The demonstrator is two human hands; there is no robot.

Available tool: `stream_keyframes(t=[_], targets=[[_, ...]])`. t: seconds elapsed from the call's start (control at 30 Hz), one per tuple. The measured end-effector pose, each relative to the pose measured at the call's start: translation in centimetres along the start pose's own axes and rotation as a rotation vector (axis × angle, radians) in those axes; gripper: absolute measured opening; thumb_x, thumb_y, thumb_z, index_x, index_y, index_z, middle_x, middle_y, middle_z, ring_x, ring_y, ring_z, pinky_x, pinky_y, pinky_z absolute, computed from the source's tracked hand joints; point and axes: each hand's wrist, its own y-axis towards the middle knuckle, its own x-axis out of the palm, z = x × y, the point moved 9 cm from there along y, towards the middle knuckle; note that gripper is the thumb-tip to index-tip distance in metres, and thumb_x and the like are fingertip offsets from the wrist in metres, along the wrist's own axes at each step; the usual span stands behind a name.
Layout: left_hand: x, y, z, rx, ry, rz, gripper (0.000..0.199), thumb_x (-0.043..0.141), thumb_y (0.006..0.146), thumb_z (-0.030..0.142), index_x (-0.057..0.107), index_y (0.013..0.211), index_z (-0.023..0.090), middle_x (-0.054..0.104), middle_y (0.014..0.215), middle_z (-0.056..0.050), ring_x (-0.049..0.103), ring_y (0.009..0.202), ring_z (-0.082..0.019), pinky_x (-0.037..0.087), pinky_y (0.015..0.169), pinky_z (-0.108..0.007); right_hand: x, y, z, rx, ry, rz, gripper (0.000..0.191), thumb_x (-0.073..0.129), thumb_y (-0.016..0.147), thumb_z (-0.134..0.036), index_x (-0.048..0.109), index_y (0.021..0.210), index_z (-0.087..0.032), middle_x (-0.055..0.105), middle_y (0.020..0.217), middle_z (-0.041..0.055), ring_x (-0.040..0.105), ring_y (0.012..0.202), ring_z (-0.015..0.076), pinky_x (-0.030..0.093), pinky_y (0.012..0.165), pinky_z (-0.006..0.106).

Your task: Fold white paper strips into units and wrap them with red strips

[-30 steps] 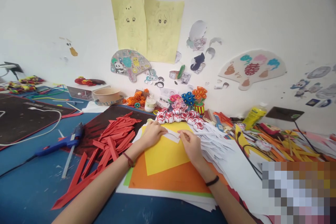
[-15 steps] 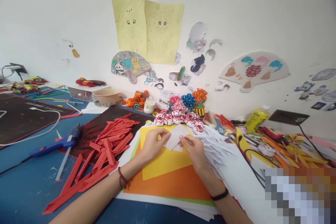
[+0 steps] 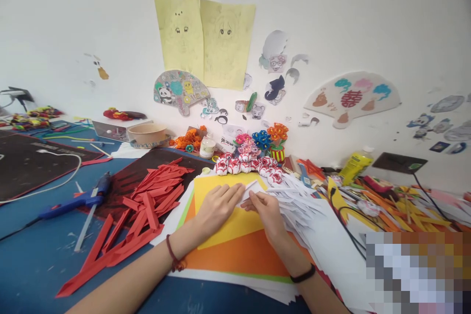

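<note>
Both hands are on a small piece of white paper [image 3: 248, 189], part of it folded up and much of it hidden under the fingers. My left hand [image 3: 220, 207] presses on its left side, fingers straight and together, thumb out of sight. At the right edge, the thumb and fingers of my right hand [image 3: 264, 208] pinch the paper. Beneath lies a yellow sheet [image 3: 235, 230] on top of an orange sheet [image 3: 239, 258]. Just beyond are several red-and-white folded paper pieces [image 3: 274, 173]. Loose white paper strips [image 3: 300, 211] spread out beside my right hand.
Folded red paper strips [image 3: 149, 211] lie in a heap to the left, near a blue glue gun [image 3: 79, 204]. Paper flowers [image 3: 262, 141], a small bottle [image 3: 207, 147] and a round tub [image 3: 147, 135] stand along the wall. A black cable [image 3: 348, 223] crosses the clutter on the right.
The white paper, lying mostly flat and visible before, is now folded up and largely covered. My left hand has moved over it, and my right hand has shifted slightly left.
</note>
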Motion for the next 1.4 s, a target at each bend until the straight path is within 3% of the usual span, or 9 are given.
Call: stream_keyframes(t=[0.13,0.27,0.5,0.67,0.8,0.93,1.03,1.2,1.4], targets=[[1.2,-0.2,0.5,0.087,0.152,-0.125,0.039,0.033,0.096,0.010,0.042,0.134,0.008,0.056,0.131,-0.017,0.060,0.099,-0.023,0.047,0.081,-0.035,0.3,0.2,-0.2,-0.015,0.097,-0.035,0.049,0.059,0.080,-0.060,0.066,0.069,-0.014,0.072,0.070,0.0109,0.068,0.067,0.0215,0.054,0.070,0.035],[1.4,-0.2,1.0,0.121,0.256,-0.168,0.041,0.030,0.096,0.007,0.044,0.135,0.007,0.055,0.131,-0.017,0.058,0.101,-0.023,0.046,0.078,-0.035,0.5,0.1,-0.1,-0.003,0.078,-0.050,0.050,0.056,0.082,-0.060,0.067,0.068,-0.013,0.071,0.068,0.0102,0.069,0.068,0.0224,0.054,0.073,0.035],[0.8,-0.3,2.1,0.167,0.284,-0.093,0.039,0.032,0.095,0.008,0.045,0.132,0.005,0.057,0.126,-0.019,0.059,0.101,-0.024,0.047,0.077,-0.034,0.1,0.2,-0.4,-0.047,-0.013,-0.003,0.044,0.064,0.079,-0.055,0.070,0.081,-0.012,0.073,0.078,0.0099,0.070,0.076,0.0256,0.055,0.073,0.036],[0.2,-0.3,2.6,0.189,0.315,-0.039,0.039,0.037,0.094,0.010,0.046,0.131,0.003,0.058,0.124,-0.021,0.061,0.095,-0.022,0.049,0.078,-0.035,0.4,-0.1,-0.8,-0.001,0.143,0.028,0.035,0.072,0.076,-0.043,0.069,0.093,-0.013,0.073,0.095,0.0093,0.068,0.089,0.0240,0.055,0.082,0.036],[0.0,-0.3,2.9,0.203,0.353,-0.024,0.038,0.039,0.093,0.010,0.048,0.130,0.004,0.058,0.124,-0.021,0.061,0.092,-0.022,0.048,0.077,-0.034,0.1,-0.7,-1.0,0.035,0.296,0.128,0.030,0.076,0.073,-0.036,0.067,0.091,-0.015,0.072,0.086,0.0050,0.068,0.088,0.0218,0.054,0.086,0.034],[0.0,-0.2,3.1,0.205,0.341,-0.038,0.039,0.038,0.092,0.008,0.048,0.130,0.004,0.057,0.126,-0.020,0.061,0.085,-0.020,0.048,0.076,-0.033,-1.2,-1.0,-0.5,0.067,0.326,0.263,0.054,0.079,0.068,-0.031,0.059,0.116,-0.016,0.073,0.086,0.0035,0.069,0.086,0.0205,0.052,0.085,0.032],[-0.1,-0.1,3.1,0.189,0.289,-0.026,0.040,0.037,0.092,0.007,0.047,0.131,0.005,0.057,0.126,-0.018,0.060,0.086,-0.020,0.048,0.076,-0.034,-1.5,-0.9,-0.5,0.049,0.294,0.256,0.064,0.077,0.069,-0.029,0.054,0.127,-0.015,0.072,0.087,0.0040,0.068,0.086,0.0196,0.051,0.082,0.031],[-0.3,0.3,2.0,0.009,-0.031,0.004,0.028,0.040,0.094,0.018,0.056,0.117,0.013,0.064,0.113,-0.013,0.061,0.087,-0.022,0.047,0.076,-0.035,-1.6,-0.7,-1.2,0.005,0.223,0.222,0.065,0.074,0.070,-0.026,0.052,0.130,-0.015,0.069,0.079,0.0003,0.065,0.080,0.0169,0.050,0.074,0.027],[1.4,-0.5,-2.7,-0.604,-0.664,-0.012,0.023,0.044,0.095,0.035,0.059,0.095,0.018,0.066,0.084,-0.004,0.059,0.073,-0.015,0.044,0.066,-0.026,-0.6,-0.9,-2.8,-0.067,0.159,0.132,0.065,0.072,0.075,-0.027,0.048,0.134,-0.017,0.071,0.087,0.0030,0.067,0.086,0.0191,0.052,0.079,0.030]])
